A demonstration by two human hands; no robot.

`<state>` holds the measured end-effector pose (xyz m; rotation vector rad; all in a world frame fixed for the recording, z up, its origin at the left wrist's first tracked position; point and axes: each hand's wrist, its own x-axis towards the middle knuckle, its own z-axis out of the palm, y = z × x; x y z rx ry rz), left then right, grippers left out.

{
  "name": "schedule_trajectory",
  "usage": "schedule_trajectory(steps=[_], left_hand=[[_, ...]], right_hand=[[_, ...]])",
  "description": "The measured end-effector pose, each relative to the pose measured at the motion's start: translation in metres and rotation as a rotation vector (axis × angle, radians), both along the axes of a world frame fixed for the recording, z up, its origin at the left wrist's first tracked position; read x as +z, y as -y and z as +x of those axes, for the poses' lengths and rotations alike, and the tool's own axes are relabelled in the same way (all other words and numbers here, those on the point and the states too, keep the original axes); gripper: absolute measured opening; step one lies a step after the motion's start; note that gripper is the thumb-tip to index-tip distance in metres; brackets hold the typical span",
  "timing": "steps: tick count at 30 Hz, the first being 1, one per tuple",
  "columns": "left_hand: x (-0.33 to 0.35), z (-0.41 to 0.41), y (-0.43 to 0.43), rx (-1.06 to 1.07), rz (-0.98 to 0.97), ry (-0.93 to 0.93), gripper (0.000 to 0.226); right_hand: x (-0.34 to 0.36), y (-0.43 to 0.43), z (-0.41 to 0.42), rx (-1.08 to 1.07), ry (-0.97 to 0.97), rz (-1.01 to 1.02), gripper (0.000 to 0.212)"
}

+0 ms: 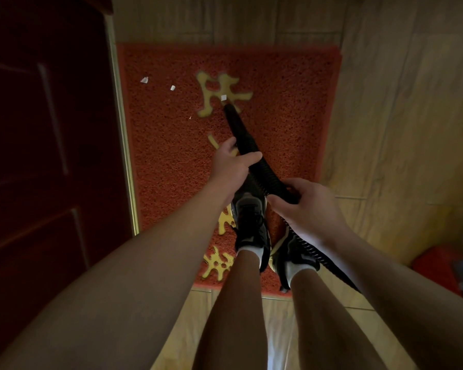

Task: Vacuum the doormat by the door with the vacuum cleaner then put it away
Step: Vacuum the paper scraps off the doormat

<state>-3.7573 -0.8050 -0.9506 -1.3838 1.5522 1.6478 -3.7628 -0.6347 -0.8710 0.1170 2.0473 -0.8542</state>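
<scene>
1. Red bristly doormat with yellow characters (292, 108): frame centre, beside dark red door (43, 134) at left.
2. Black ribbed vacuum hose (239, 129): diagonal, tip at upper centre, just beside white paper scrap (223, 97).
3. Left hand (231, 166): thumb and fingers clamped round hose.
4. Right hand (308, 206): fingers curled round hose, lower right.

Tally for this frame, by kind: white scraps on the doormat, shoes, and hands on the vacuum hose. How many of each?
white paper scraps on the doormat: 4, one of them tiny
shoes: 2
hands gripping the vacuum hose: 2, left hand and right hand
Total: 8
</scene>
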Motion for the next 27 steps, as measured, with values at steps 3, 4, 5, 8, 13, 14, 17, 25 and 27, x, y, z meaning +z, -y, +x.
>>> schedule_trajectory(steps=[3,4,5,8,13,14,17,25,27], left_hand=[[-0.002,-0.004,0.001,0.005,-0.001,-0.001,0.089],[-0.002,-0.005,0.002,0.001,-0.002,-0.001,0.089],[-0.003,-0.005,0.003,-0.003,-0.003,-0.002,0.090],[-0.004,-0.005,0.006,-0.001,0.003,0.002,0.090],[-0.006,-0.007,0.010,-0.013,-0.009,0.004,0.092],[-0.006,-0.007,0.011,-0.010,-0.012,0.004,0.093],[-0.007,-0.008,0.011,-0.009,-0.013,0.002,0.092],[-0.004,-0.008,0.010,-0.026,-0.011,-0.026,0.082],[-0.005,-0.009,0.010,-0.030,-0.017,-0.021,0.078]], right_hand=[[-0.001,0.002,-0.004,-0.009,-0.004,0.003,0.021],[-0.001,0.003,-0.005,-0.010,-0.004,0.004,0.020],[-0.002,0.004,-0.006,-0.010,-0.003,0.004,0.019],[-0.002,0.006,-0.007,-0.014,0.003,0.001,0.016],[-0.003,0.010,-0.008,-0.017,0.007,-0.014,0.017],[-0.003,0.010,-0.009,-0.014,0.005,-0.013,0.016],[-0.004,0.010,-0.009,-0.011,0.012,-0.014,0.017],[-0.003,0.008,-0.008,-0.025,0.013,-0.026,0.021],[-0.003,0.008,-0.009,-0.027,0.014,-0.022,0.019]])
